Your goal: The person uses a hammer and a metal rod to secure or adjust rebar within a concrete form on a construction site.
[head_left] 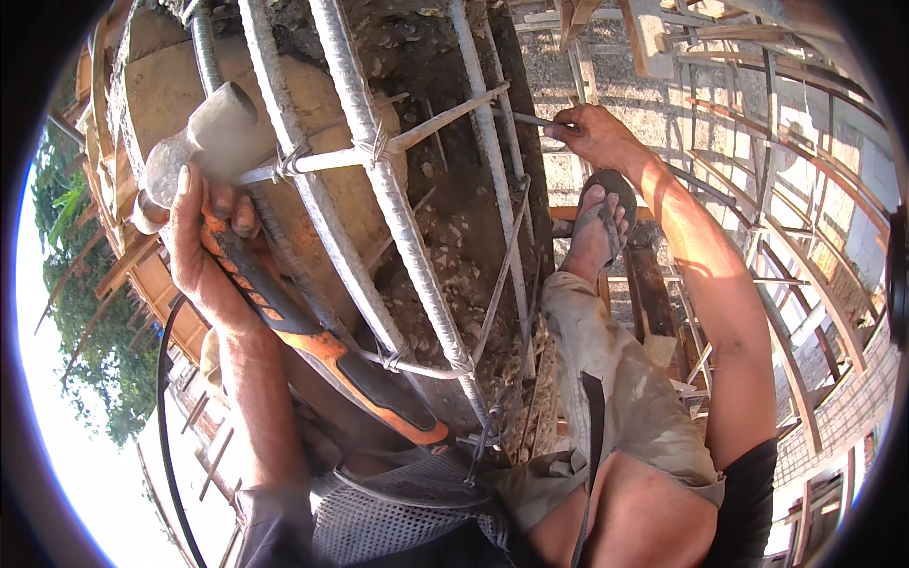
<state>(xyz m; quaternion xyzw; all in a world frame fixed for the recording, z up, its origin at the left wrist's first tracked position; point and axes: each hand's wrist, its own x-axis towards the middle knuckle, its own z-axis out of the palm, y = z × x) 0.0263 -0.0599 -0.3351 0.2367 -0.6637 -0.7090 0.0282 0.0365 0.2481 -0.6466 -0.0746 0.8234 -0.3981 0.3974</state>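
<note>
My left hand (210, 232) is closed around the upper part of a hammer (312, 343) with an orange and black grip. Its metal head lies above my fingers, partly blurred, and the handle slants down to the right toward my waist. Out to the right, my right hand (598, 134) pinches a thin grey metal rod (530, 119) between thumb and fingers. The rod points left toward the upright rebar cage (417, 218), where ribbed bars and cross bars are bound with wire. Whether the rod's far end touches the cage I cannot tell.
Rough concrete (445, 189) stands behind the bars. My sandalled foot (601, 222) rests near an orange bar beside the column. Wooden poles and planks (795, 256) form scaffolding at the right, high above ground. A black cable (163, 426) hangs at the left, with trees (85, 350) beyond.
</note>
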